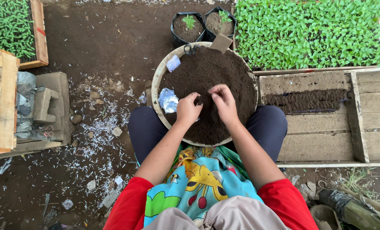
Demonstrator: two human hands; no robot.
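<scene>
Over the round soil basin (161, 81) between my knees, left hand (187, 109) and right hand (224, 102) pinching a small dark bag (201, 100) (fingers narrow), seedling tray (311, 34) beyond its rim.

Bare dirt ground (100, 38) carries a soil-filled basin (157, 83), wooden trays (322, 127), and scattered white scraps (98, 132).
</scene>
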